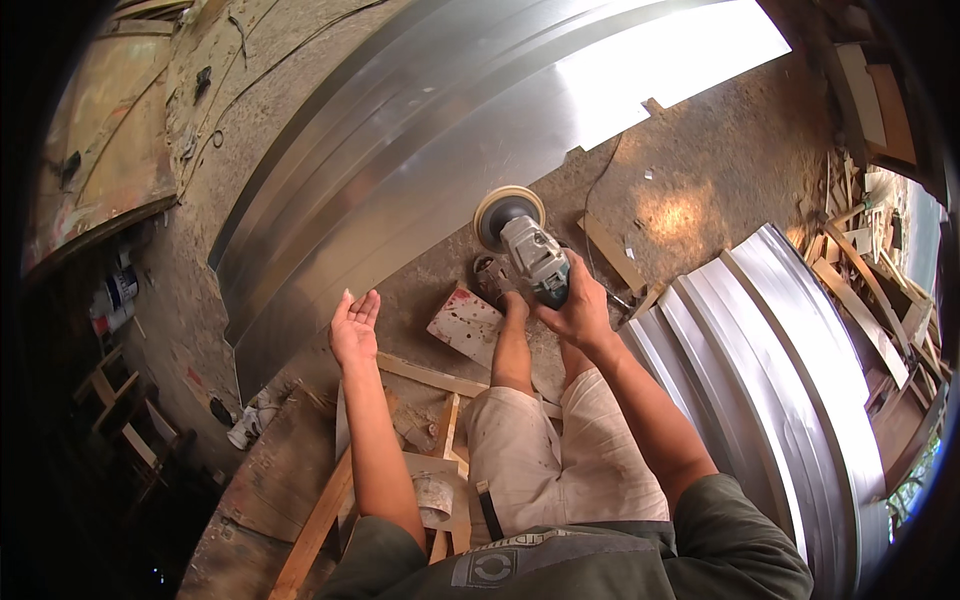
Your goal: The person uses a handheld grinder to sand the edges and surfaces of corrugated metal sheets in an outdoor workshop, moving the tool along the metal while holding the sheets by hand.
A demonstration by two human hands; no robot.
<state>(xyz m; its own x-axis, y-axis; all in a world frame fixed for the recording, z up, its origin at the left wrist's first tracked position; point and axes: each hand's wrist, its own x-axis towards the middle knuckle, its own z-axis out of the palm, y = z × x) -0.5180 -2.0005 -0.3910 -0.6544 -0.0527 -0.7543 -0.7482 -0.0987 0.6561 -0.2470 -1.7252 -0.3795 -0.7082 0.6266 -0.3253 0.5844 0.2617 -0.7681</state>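
Note:
My right hand is wrapped round the rear body of a grey and green angle grinder. The tool's round disc, with a tan rim, points away from me over the lower edge of a long ribbed metal sheet. Whether the disc touches the sheet or spins I cannot tell. My left hand is raised with the palm up and fingers stretched out, holding nothing, just this side of the sheet's near edge.
A second stack of ribbed metal sheets lies to my right, beside heaped wood scraps. A paint-spotted board sits by my foot. Timber strips lie at my left. Cables cross the dusty floor.

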